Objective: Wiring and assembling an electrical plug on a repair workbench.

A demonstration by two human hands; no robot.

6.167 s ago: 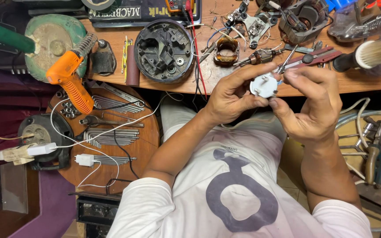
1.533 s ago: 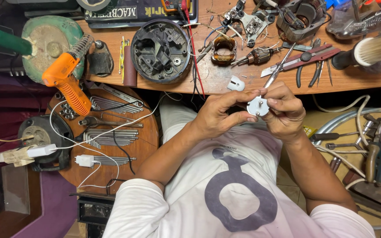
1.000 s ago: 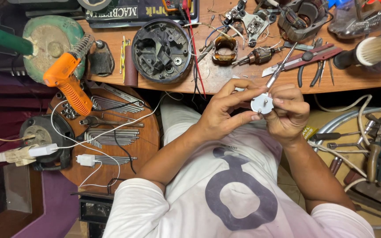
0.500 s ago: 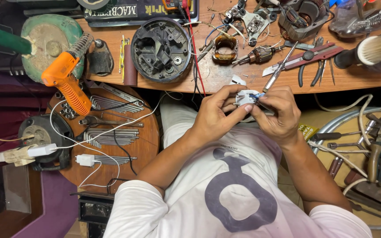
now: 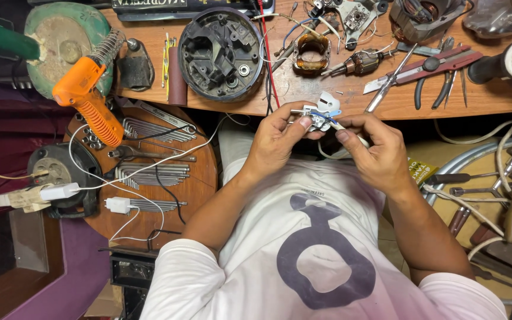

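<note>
Both my hands meet just below the wooden bench's front edge [image 5: 398, 106]. My left hand [image 5: 274, 142] pinches a small white electrical plug part [image 5: 318, 115] with metal pins and blue and light wires showing. My right hand [image 5: 377, 151] grips the same part from the other side, thumb and forefinger at its wires. A white cable [image 5: 342, 153] curls down from the part between my hands. A loose white plastic cover piece [image 5: 329, 99] lies on the bench right above it.
The bench carries a round black motor housing [image 5: 220, 50], a copper-wound stator [image 5: 310, 53], an armature [image 5: 360, 62], red-handled pliers [image 5: 440, 65] and an orange soldering gun [image 5: 87, 98]. A round wooden stool [image 5: 200, 184] at left holds hex keys and white wires. Tools lie at right.
The white plug part, earlier held face-on like a disc, is now turned edge-on with its wires showing. Both hands have closed in on it and risen slightly toward the bench edge.
</note>
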